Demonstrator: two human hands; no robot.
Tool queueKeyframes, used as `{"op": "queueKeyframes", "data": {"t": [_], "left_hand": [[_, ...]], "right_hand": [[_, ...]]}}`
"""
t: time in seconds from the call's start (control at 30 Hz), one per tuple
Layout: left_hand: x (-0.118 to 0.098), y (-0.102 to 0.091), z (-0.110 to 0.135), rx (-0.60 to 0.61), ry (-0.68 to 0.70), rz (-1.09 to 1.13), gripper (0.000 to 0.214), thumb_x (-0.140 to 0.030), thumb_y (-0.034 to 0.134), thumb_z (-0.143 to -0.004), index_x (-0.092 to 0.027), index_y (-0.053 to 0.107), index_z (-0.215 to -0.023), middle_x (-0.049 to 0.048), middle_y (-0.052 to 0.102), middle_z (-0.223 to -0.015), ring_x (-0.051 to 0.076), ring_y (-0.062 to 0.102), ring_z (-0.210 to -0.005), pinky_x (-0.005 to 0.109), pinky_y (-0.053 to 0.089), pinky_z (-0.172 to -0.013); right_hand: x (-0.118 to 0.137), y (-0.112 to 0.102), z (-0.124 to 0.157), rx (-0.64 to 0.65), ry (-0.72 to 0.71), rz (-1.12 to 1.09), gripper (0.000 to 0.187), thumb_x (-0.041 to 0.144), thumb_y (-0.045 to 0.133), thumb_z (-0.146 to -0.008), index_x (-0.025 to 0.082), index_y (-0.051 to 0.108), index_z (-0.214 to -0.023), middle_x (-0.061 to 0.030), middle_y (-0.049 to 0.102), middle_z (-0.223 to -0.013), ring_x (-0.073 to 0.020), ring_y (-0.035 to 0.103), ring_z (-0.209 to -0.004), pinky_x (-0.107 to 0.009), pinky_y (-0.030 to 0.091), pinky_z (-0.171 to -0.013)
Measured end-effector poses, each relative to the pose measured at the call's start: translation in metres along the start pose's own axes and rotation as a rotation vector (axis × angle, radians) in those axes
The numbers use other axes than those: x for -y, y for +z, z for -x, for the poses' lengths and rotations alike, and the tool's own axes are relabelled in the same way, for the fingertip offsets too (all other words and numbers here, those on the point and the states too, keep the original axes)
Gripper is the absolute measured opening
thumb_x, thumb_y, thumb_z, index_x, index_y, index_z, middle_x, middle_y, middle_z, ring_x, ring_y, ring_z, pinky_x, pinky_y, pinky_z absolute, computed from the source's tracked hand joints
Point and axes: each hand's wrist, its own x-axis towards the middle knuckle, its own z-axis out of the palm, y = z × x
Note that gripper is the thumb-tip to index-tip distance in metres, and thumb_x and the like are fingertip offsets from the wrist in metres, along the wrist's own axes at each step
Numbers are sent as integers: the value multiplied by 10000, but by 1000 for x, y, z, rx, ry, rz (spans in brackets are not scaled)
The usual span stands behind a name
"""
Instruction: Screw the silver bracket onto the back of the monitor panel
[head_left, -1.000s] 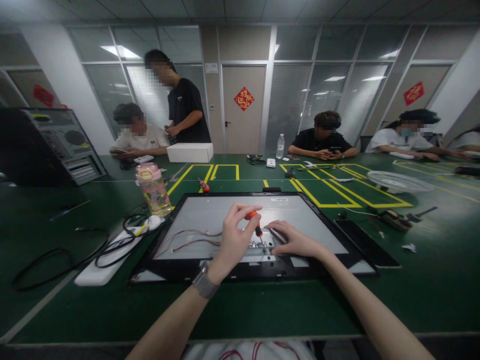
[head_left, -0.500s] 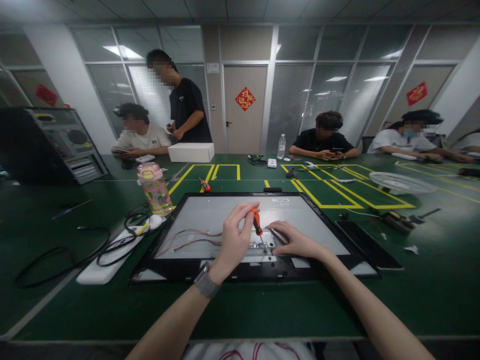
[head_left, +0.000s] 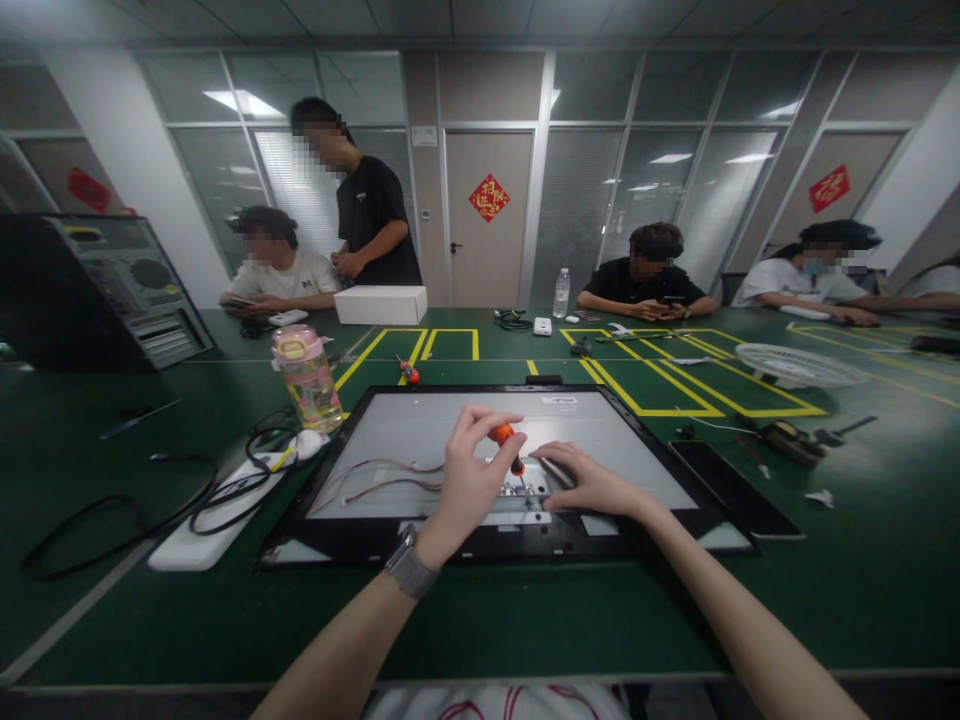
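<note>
A flat display panel [head_left: 405,415] with a black frame and grey back lies on the green table. My left hand [head_left: 474,470] grips an orange and black screwdriver [head_left: 517,466] by its handle, between thumb and fingers. The screwdriver's shaft points down at a small metal bracket [head_left: 536,518] on the panel, near its front edge; the tip is too small to make out clearly. My right hand [head_left: 589,482] is curled over the bracket's right side, thumb and fingertips holding it. Thin wires [head_left: 390,485] run left from the bracket across the panel.
Left of the panel are a white power strip [head_left: 199,535], black cables [head_left: 82,500] and a pink-lidded bottle [head_left: 306,380]. A dark slab [head_left: 735,490] lies to the right. A computer case [head_left: 97,290], a white box [head_left: 381,305] and several people are farther back.
My left-hand fingers have shifted and spread around the screwdriver's handle, with the index finger now reaching over its top. The right hand stays in place on the bracket.
</note>
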Motion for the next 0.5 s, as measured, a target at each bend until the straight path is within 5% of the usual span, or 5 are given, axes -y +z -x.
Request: {"op": "queueKeyframes", "data": {"t": [0.17, 0.33, 0.5], "left_hand": [[1, -1, -1, 174, -83, 233, 283, -230, 478, -919, -199, 650, -1142, 79, 643, -1027, 175, 617, -959, 323, 496, -855], [5, 1, -2, 74, -73, 176, 168, -250, 654, -810, -201, 717, -958, 40, 622, -888, 148, 612, -811, 268, 515, -733], [3, -1, -3, 141, -80, 213, 252, -223, 468, -923, -181, 696, -1024, 77, 660, -995, 177, 628, -935, 326, 506, -851]], "right_hand": [[-1, 0, 0, 3, -2, 1, 672, 501, 758, -692, 258, 521, -1272, -79, 519, -1280, -299, 430, -1209, -454, 346, -1045], [0, 0, 0, 3, 1, -4, 675, 499, 757, -692, 248, 520, -1273, -86, 515, -1284, -296, 434, -1212, -446, 347, -1049], [2, -1, 0, 7, 4, 2, 672, 503, 756, -692, 260, 522, -1274, -83, 515, -1287, -309, 431, -1217, -467, 342, -1050]]}}
